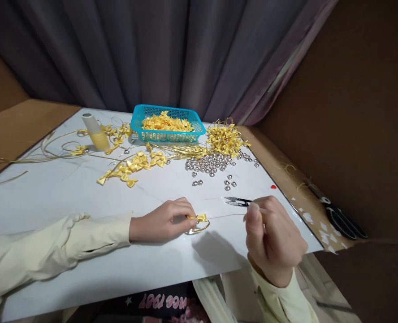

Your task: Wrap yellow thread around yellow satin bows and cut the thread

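My left hand (170, 220) rests low over the white table, thumb and fingers pinching a small yellow ribbon bow (202, 217) on a loop of gold cord (208, 225). From the bow, a thin thread (227, 216) runs almost straight to my right hand (273, 235). That hand is closed in a fist, raised near the table's right front. Black-handled thread snips (237, 202) stick out of it to the left, blades slightly apart. How the fingers hold the thread is hidden.
Loose silver beads (209, 163) lie in the middle. Behind stand a blue basket (136, 125) of yellow bows and a bottle (96, 132) with yellow contents. More bows (135, 166) and a bow pile (226, 138) lie about. Large black-handled scissors (340, 220) rest right, by a cardboard wall (353, 112).
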`<state>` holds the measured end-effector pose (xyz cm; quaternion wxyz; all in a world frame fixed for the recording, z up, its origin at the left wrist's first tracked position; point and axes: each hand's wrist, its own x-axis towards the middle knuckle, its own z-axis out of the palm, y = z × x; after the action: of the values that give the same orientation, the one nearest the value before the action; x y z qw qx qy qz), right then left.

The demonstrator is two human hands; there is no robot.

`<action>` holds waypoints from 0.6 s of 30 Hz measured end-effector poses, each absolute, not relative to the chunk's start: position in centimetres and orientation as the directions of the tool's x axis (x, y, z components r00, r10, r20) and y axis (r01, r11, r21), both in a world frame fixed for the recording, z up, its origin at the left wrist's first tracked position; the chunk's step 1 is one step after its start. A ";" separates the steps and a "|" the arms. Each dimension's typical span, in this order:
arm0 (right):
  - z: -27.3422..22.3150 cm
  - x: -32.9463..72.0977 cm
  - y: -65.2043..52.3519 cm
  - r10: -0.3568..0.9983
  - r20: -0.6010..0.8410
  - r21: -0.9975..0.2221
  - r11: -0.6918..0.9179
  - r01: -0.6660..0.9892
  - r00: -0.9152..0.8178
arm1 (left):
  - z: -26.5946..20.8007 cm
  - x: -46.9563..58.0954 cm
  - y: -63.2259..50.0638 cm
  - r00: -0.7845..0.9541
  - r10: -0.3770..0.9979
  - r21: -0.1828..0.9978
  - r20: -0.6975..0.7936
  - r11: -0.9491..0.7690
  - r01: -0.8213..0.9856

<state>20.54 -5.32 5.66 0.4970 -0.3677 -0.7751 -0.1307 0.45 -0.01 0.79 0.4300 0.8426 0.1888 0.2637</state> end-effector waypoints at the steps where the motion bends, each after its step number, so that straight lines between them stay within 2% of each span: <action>1: 5.7 20.6 -5.3 0.433 0.871 -0.155 0.691 0.706 -0.233 | 0.8 0.5 0.0 0.790 0.543 0.820 0.284 -0.564 0.093; 3: 5.6 20.8 -5.2 0.428 0.874 -0.151 0.689 0.709 -0.230 | 0.8 0.5 0.0 0.789 0.545 0.816 0.285 -0.570 0.099; 5: 5.4 20.7 -5.3 0.460 0.865 -0.206 0.687 0.697 -0.199 | 0.8 0.5 0.0 0.790 0.548 0.816 0.276 -0.567 0.108; 6: 5.4 20.6 -5.3 0.509 0.845 -0.280 0.681 0.677 -0.162 | 0.8 0.4 0.0 0.792 0.548 0.819 0.269 -0.563 0.111; 8: 5.2 20.2 -5.6 0.669 0.742 -0.532 0.634 0.561 -0.052 | 0.8 0.4 0.0 0.795 0.550 0.826 0.256 -0.552 0.116; 10: 5.1 19.7 -6.0 0.842 0.539 -0.804 0.507 0.312 0.021 | 0.7 0.4 0.0 0.789 0.560 0.831 0.252 -0.543 0.120; 11: 5.0 19.5 -6.1 0.901 0.433 -0.889 0.423 0.176 0.022 | 0.7 0.4 0.0 0.787 0.565 0.834 0.250 -0.538 0.121; 13: 4.8 19.1 -6.2 0.959 0.284 -0.959 0.283 0.023 0.012 | 0.7 0.4 0.0 0.787 0.568 0.841 0.240 -0.526 0.123; 18: 3.9 18.8 -5.8 0.996 0.085 -0.993 0.082 0.080 0.028 | 0.9 0.5 0.0 0.795 0.562 0.857 0.228 -0.503 0.110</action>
<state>18.84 -5.78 3.93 0.5082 -0.5058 -0.5318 0.4507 0.52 0.01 0.90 0.4557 0.8306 0.2022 0.2480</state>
